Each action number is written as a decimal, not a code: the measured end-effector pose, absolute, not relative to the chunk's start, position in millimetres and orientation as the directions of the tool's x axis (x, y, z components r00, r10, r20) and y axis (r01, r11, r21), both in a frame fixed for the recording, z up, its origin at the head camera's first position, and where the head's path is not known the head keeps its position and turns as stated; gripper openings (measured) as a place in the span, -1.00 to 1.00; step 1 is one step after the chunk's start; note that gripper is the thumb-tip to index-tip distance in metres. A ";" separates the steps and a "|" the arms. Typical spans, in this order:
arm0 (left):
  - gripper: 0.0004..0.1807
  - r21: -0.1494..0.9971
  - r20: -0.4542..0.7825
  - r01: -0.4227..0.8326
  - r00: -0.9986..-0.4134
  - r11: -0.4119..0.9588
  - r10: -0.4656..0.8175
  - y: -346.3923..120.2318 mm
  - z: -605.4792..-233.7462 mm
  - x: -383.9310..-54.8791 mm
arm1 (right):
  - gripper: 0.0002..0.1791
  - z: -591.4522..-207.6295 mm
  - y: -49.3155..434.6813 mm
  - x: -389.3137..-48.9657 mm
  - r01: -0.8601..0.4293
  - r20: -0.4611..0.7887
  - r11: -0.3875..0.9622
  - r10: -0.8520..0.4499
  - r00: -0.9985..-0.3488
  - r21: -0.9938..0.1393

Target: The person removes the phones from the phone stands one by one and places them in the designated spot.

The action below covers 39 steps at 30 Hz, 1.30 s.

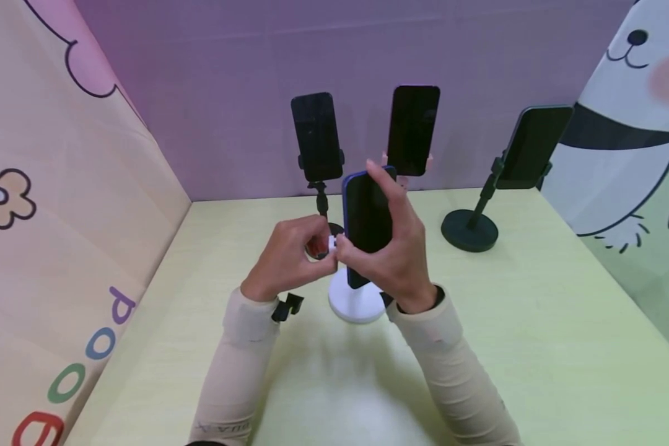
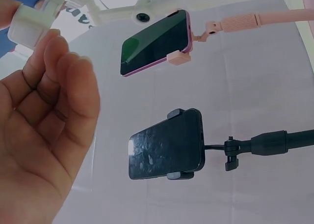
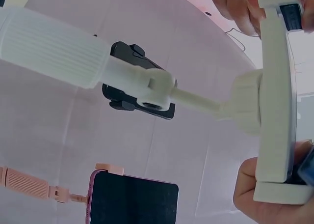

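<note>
We see the blue-edged phone (image 1: 368, 210) with its long axis near upright above the white base (image 1: 354, 308) on the counter (image 1: 535, 347), just right of our left hand (image 1: 292, 251), whose fingers pinch the white clamp (image 3: 274, 101), while the right hand (image 1: 401, 254), nearer, apparently grips the phone's sides.

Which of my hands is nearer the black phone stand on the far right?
Right. Your right hand, on the blue-edged phone, is left of the black stand; your left hand, at the white clamp, is farther left.
</note>
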State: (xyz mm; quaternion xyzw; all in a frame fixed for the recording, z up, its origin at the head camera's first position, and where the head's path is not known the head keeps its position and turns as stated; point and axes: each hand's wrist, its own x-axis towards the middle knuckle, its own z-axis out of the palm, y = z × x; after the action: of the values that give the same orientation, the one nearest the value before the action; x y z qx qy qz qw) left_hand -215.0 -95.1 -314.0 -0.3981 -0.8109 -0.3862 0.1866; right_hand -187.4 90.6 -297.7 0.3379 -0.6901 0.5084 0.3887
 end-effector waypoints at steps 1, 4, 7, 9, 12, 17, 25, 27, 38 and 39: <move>-0.89 0.475 0.612 0.792 -0.611 0.384 0.503 -94.5 -314.3 -215.0 | -0.12 -297.7 90.8 -187.5 -0.863 0.879 0.245 -0.072 -0.471 -0.442; -0.88 0.460 0.621 0.800 -0.600 0.385 0.504 -92.6 -315.9 -215.6 | -0.10 -298.0 91.3 -187.4 -0.866 0.878 0.230 -0.079 -0.472 -0.445; -0.87 0.445 0.636 0.809 -0.588 0.385 0.500 -90.9 -317.0 -215.5 | -0.08 -298.4 92.0 -187.3 -0.862 0.872 0.230 -0.090 -0.481 -0.452; -0.88 0.432 0.645 0.815 -0.579 0.387 0.498 -89.9 -317.7 -215.1 | -0.07 -298.5 92.3 -187.3 -0.857 0.866 0.233 -0.093 -0.491 -0.460; -0.88 0.415 0.650 0.818 -0.573 0.397 0.500 -88.5 -318.2 -213.8 | -0.07 -299.2 92.5 -186.5 -0.847 0.856 0.233 -0.090 -0.509 -0.478; -0.86 0.399 0.644 0.814 -0.577 0.423 0.502 -86.0 -317.9 -212.2 | -0.07 -300.6 92.1 -185.3 -0.835 0.848 0.237 -0.077 -0.525 -0.496; -0.85 0.406 0.630 0.807 -0.587 0.429 0.508 -84.6 -319.1 -210.9 | -0.09 -302.1 91.6 -183.7 -0.838 0.856 0.254 -0.065 -0.513 -0.483; -0.85 0.410 0.626 0.805 -0.590 0.429 0.510 -84.5 -319.0 -210.7 | -0.08 -302.1 91.3 -183.4 -0.842 0.859 0.258 -0.075 -0.507 -0.475; -0.85 0.436 0.614 0.798 -0.601 0.415 0.511 -84.3 -316.3 -211.5 | -0.07 -295.1 95.5 -177.8 -0.862 0.870 0.191 -0.068 -0.489 -0.469; -0.85 0.436 0.616 0.800 -0.600 0.413 0.511 -84.4 -316.0 -211.5 | -0.07 -293.5 96.2 -176.8 -0.867 0.874 0.180 -0.062 -0.482 -0.465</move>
State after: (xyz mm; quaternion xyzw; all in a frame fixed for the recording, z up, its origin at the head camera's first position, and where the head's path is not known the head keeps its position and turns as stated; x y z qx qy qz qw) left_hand -211.5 -84.4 -316.0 -0.4012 -0.8169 -0.3641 0.1980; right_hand -176.8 96.2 -293.5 0.3458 -0.6713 0.5388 0.3734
